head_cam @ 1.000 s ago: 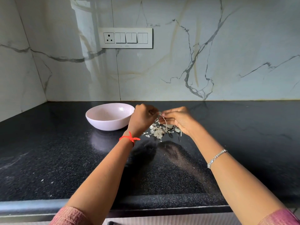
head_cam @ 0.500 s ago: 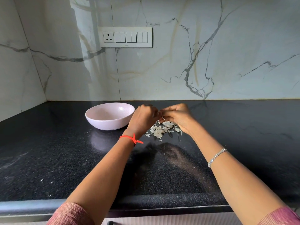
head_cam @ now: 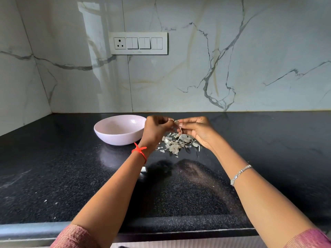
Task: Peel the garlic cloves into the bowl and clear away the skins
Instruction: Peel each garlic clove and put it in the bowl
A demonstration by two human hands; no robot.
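A small garlic clove (head_cam: 176, 122) is pinched between the fingertips of my left hand (head_cam: 155, 130) and my right hand (head_cam: 198, 130), held above the counter. A thin strip of skin (head_cam: 180, 133) hangs down from the clove. Below the hands, a heap of pale garlic skins (head_cam: 176, 144) lies on the black counter. The pale pink bowl (head_cam: 114, 136) stands just left of my left hand; its inside is mostly hidden from this angle.
The black speckled counter (head_cam: 71, 176) runs to a marble wall behind and another at the left. A switch panel (head_cam: 138, 43) is set in the back wall. The counter's front edge (head_cam: 161, 228) lies near my elbows.
Both hands rose slightly and stayed together on the clove. A strip of skin now hangs lower from it.
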